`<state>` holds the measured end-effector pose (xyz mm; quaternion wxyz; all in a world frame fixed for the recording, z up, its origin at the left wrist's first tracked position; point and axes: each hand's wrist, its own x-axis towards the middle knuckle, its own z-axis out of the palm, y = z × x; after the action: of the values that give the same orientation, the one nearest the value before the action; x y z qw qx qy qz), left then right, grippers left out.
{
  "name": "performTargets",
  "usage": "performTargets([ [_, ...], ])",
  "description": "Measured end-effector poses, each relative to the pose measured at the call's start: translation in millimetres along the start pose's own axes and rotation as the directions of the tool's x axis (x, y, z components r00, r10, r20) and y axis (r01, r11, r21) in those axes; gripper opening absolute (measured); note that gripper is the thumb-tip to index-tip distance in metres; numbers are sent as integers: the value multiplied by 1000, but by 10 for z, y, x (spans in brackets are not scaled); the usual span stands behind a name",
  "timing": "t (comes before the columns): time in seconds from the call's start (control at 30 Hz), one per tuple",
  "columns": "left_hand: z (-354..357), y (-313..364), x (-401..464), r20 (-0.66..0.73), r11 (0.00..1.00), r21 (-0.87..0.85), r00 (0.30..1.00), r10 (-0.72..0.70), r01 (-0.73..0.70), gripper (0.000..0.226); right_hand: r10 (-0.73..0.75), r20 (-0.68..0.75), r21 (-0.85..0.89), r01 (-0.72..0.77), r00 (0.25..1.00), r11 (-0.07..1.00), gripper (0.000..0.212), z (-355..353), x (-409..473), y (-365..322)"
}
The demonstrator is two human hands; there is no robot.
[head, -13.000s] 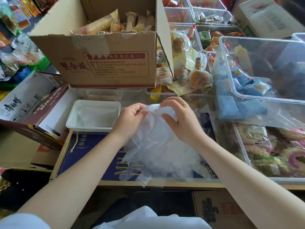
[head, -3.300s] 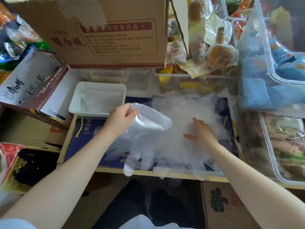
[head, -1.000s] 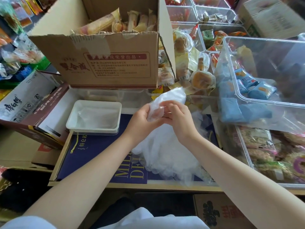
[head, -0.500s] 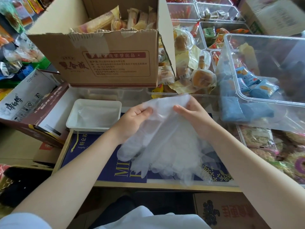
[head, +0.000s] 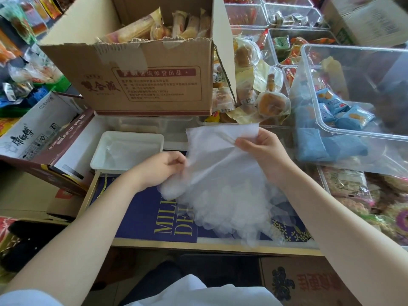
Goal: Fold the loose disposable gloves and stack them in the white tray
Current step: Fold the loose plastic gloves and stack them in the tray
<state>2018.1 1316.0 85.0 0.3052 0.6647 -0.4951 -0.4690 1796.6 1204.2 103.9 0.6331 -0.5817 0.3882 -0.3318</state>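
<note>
A clear disposable glove [head: 216, 151] is held up spread flat, cuff end uppermost. My right hand [head: 262, 149] pinches its upper right corner. My left hand [head: 163, 168] grips its left edge lower down, fingers curled. Beneath them lies a loose heap of clear gloves [head: 229, 208] on a dark blue box lid [head: 143, 210]. The white tray [head: 99, 160] sits just left of my left hand, with some clear film inside it.
A taped cardboard box [head: 141, 76] of wrapped pastries stands behind the tray. Clear plastic bins [head: 353, 133] with blue snack packs crowd the right side. An open maroon and white carton [head: 44, 138] lies at the left. Wrapped buns [head: 271, 104] pile up behind the glove.
My left hand has slid down the glove's left edge and my right hand has moved right, so the glove now hangs spread wider and flatter than half a second ago.
</note>
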Motion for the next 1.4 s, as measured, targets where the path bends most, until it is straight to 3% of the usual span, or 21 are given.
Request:
performTargets([
  [0.13, 131, 43, 89, -50, 1000, -19, 999, -14, 13, 3, -22, -4, -141, 21, 1000, 990, 20, 137, 3, 49],
  [0.33, 293, 43, 217, -321, 985, -173, 946, -42, -15, 20, 4, 12, -97, -3, 1000, 995, 18, 167, -5, 95],
  [0.43, 304, 60, 196, -369, 984, -177, 929, -33, -35, 19, 172, 157, -74, -162, 973, 984, 15, 114, -29, 205],
  [0.53, 262, 37, 184, -414, 989, -139, 910, -10, -53, 16, 352, 327, -217, -293, 877, 931, 24, 95, -85, 389],
  [0.67, 139, 37, 149, -483, 995, -80, 875, 8, -53, 17, 424, 314, -396, -289, 849, 872, 8, 117, -119, 753],
  [0.73, 77, 31, 131, -511, 1000, -14, 859, 17, -28, 17, 446, 239, -572, -246, 863, 782, 9, 66, -111, 979],
  [0.8, 33, 7, 116, -524, 1000, 1, 852, 6, -7, 19, 389, 75, -798, -179, 918, 575, 31, -48, -93, 1186],
  [0.9, 37, -55, 94, -460, 999, 6, 888, -30, 37, 21, 258, -89, -926, -175, 962, 334, 56, -217, -100, 1371],
  [1.03, 133, -140, 80, -327, 997, 22, 943, -56, 67, 13, 273, -82, -971, -138, 959, 195, 51, -343, -100, 1584],
  [1.13, 196, -142, 80, -276, 993, 63, 958, -77, 98, 14, 140, -83, -984, -103, 987, 142, 33, -396, -117, 1692],
  [1.27, 239, -145, 74, -228, 988, 117, 971, -72, 101, 17, 66, -153, -962, -164, 986, 218, 18, -430, -110, 1707],
  [1.4, 247, -88, 42, -203, 983, 180, 979, 2, 36, 18, -27, -197, -894, -168, 980, 416, 12, -487, -56, 1544],
])
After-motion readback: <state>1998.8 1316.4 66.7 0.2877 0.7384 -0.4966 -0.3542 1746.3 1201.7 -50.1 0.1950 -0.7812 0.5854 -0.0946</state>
